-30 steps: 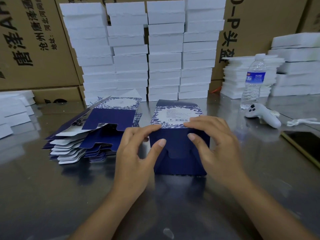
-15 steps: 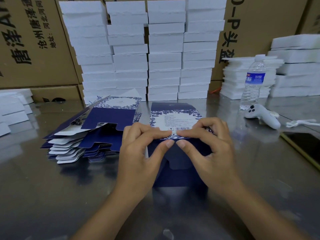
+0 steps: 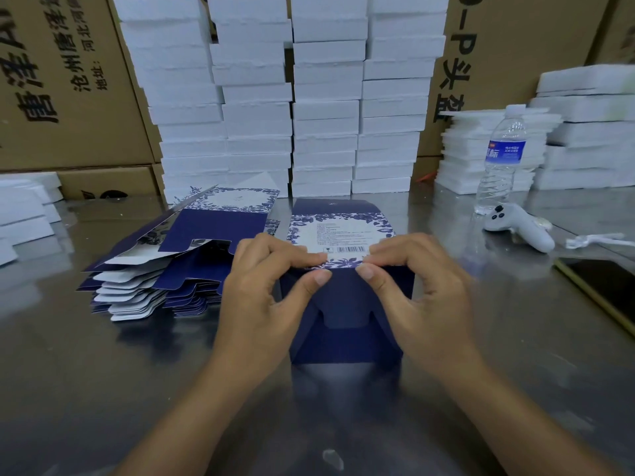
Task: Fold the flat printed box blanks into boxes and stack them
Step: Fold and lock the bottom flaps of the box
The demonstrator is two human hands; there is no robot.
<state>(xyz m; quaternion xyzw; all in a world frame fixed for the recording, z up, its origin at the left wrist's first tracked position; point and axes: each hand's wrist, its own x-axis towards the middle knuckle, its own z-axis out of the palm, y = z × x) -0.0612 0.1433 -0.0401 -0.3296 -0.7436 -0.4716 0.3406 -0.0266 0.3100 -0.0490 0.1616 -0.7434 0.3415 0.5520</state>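
Note:
A dark blue printed box (image 3: 345, 324) stands on the steel table (image 3: 137, 389) in front of me, its white floral label panel with a barcode facing up. My left hand (image 3: 264, 297) pinches the near top edge of the box from the left, thumb below and fingers on top. My right hand (image 3: 422, 293) pinches the same edge from the right. To the left lies a fanned pile of flat box blanks (image 3: 161, 269), blue and white, the top one partly lifted.
Tall stacks of white foam blocks (image 3: 292, 97) stand behind the work, with more foam pieces (image 3: 584, 132) at the right and far left. A water bottle (image 3: 501, 159), a white controller (image 3: 519, 226) and a dark phone (image 3: 604, 286) lie at the right. Brown cartons line the back.
Both hands have drawn together on the box's near top edge, going from flat fingers resting on the lid to a pinch with thumbs beneath. The box sits a little closer.

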